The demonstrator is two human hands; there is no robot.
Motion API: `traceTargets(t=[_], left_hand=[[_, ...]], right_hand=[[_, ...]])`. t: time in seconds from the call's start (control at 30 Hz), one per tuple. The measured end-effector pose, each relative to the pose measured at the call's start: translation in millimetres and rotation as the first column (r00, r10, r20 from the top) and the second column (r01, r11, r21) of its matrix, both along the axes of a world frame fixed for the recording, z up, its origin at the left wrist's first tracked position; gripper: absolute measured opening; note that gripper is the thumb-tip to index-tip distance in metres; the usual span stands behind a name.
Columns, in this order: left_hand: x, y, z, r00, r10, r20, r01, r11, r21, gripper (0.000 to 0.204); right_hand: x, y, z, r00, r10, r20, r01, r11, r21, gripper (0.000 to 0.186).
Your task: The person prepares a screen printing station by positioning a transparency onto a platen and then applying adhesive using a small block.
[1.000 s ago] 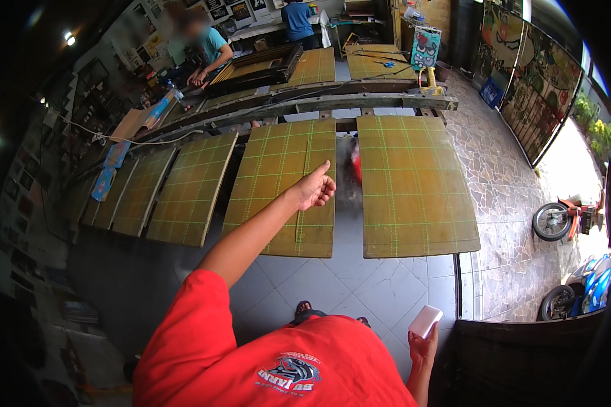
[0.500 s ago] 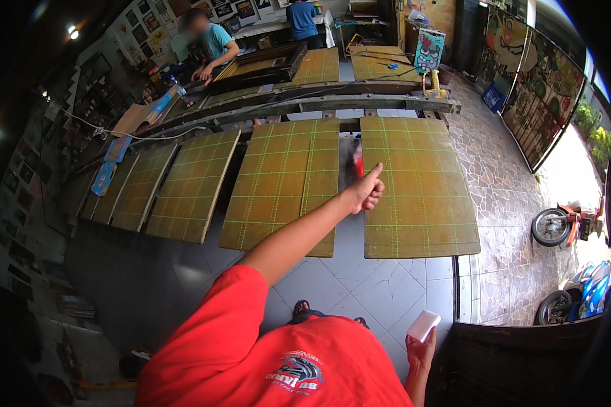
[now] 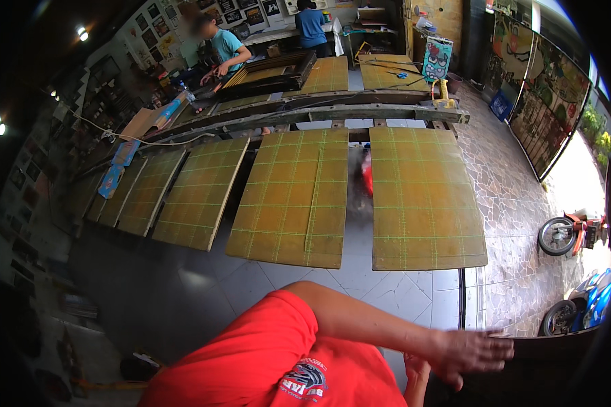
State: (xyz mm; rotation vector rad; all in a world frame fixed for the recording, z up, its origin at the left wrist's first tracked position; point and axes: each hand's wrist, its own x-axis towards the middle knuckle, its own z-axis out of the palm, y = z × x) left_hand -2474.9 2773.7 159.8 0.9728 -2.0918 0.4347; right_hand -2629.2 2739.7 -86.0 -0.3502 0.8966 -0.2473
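My left forearm reaches across my red shirt [image 3: 224, 359] to the right. At its end, my left hand [image 3: 468, 354] is open, fingers stretched out, with nothing in it. My right hand [image 3: 416, 372] is low, just behind the left wrist, and is mostly covered by it. The white rectangular slab seen in it half a second ago is hidden behind my left forearm. In front of me lie flat boards with green grid lines: the right board [image 3: 424, 203] and the middle board [image 3: 292, 203] are nearest, out of reach of both hands.
More boards [image 3: 200, 193] continue leftward. A long rail [image 3: 332, 112] crosses behind them, with a yellow tool [image 3: 444, 95] on its right end. Beyond, a person [image 3: 227, 51] handles a dark frame [image 3: 271, 71]; another stands at the back. Motorcycles [image 3: 559, 234] are at the right.
My left hand has swung from above the gap between the boards down to the right, from thumb out with fingers curled to spread fingers. It now covers the white slab.
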Motion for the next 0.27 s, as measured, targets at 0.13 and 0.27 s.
traceTargets(t=[0.13,0.27], left_hand=[[-11.0,6.1,-18.4,0.982,-0.181,-0.051,0.186,0.976,0.114,0.102],[82.9,27.0,-29.0,0.999,0.045,0.016,-0.046,0.863,0.504,0.105]], right_hand=[[3.2,-0.5,-5.2,1.0,-0.01,0.014,0.011,0.999,-0.036,0.05],[-14.7,-15.0,-39.1,0.999,0.016,0.038,-0.016,1.0,0.008,0.058]])
